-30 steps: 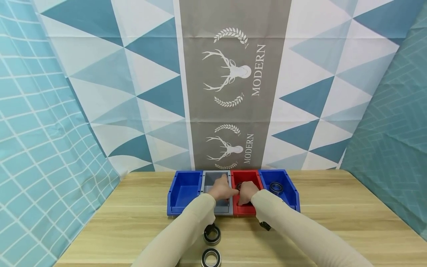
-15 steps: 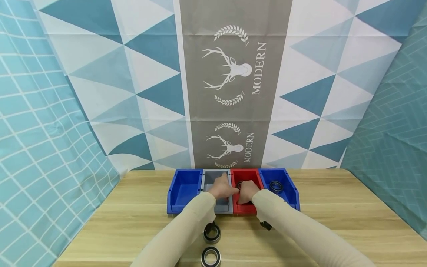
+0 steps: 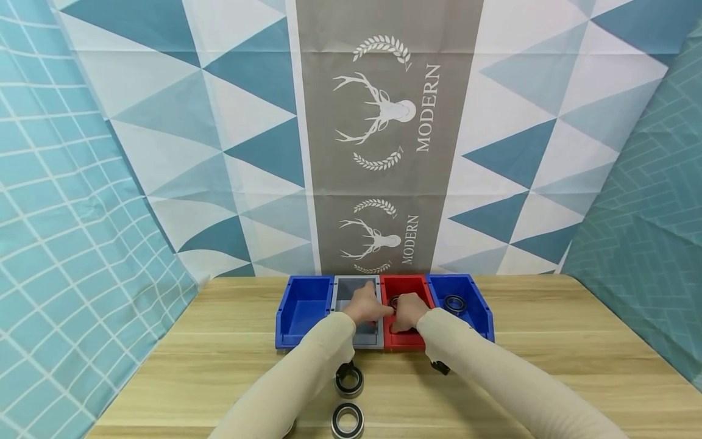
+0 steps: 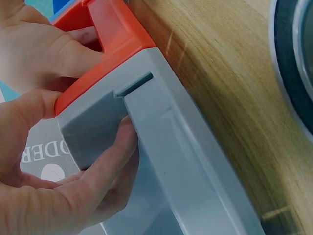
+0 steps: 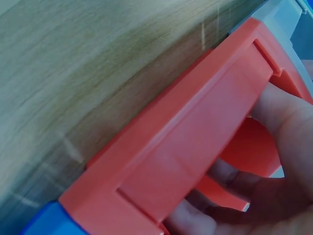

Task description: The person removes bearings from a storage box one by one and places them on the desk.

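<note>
My left hand (image 3: pixel 364 305) straddles the wall where the grey bin (image 4: pixel 146 100) and the red bin (image 5: pixel 186 132) meet. Its thumb lies on the red side, and its bent fingers press inside the grey bin. Reaching down into the red bin is my right hand (image 3: pixel 408 312), with the thumb at the wall nearest the grey bin and the fingers spread apart from it. Red plastic shows between that thumb and the fingers, and the lower fingertips are hidden behind the front lip. A ball bearing (image 3: pixel 393 301) lies in the red bin just behind my right hand.
A blue bin (image 3: pixel 305 308) adjoins on the left. The right blue bin (image 3: pixel 484 314) holds another bearing (image 3: pixel 454 304). Two bearings lie on the wooden table (image 3: pixel 548 341) in front, the far bearing (image 3: pixel 349 381) and the near bearing (image 3: pixel 348 420); another is partly hidden by the left sleeve.
The head view has tilted slightly, so the bins and bearings appear a little higher. Both hands keep nearly the same place at the bins.
</note>
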{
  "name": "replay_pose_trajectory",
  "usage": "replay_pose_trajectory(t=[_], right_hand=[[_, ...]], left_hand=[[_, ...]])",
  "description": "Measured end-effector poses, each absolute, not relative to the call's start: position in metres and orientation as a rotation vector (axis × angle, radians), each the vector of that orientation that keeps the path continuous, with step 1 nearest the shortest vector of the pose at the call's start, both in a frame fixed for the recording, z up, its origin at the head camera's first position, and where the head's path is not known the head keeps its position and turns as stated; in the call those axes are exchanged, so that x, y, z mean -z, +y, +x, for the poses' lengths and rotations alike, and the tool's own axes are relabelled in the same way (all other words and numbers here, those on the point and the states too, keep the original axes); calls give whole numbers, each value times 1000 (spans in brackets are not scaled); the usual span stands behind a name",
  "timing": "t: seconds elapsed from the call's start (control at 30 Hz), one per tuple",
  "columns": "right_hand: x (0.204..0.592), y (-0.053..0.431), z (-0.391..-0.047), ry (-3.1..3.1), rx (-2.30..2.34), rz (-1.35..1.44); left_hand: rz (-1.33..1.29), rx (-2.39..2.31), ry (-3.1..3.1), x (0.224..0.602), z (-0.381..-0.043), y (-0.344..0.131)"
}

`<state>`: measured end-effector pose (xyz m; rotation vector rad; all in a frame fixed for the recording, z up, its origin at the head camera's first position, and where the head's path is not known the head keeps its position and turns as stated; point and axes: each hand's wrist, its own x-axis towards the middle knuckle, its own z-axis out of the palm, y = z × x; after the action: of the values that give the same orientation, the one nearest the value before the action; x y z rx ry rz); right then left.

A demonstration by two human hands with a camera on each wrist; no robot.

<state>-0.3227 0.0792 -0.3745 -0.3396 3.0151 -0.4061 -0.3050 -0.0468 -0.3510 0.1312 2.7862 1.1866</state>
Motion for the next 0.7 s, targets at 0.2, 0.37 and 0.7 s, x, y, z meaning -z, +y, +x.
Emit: replay_pose_trajectory(t=[0.2, 0.37, 0.7], right_hand=[[370, 83, -320, 3000, 454, -405], [366, 85, -317, 2987, 518, -417], [362, 90, -310, 3037, 472, -542]], left_hand=[[120, -1186, 2789, 351, -305, -46], [107, -1187, 2784, 351, -305, -46], [108, -1191, 2776, 351, -305, -45]])
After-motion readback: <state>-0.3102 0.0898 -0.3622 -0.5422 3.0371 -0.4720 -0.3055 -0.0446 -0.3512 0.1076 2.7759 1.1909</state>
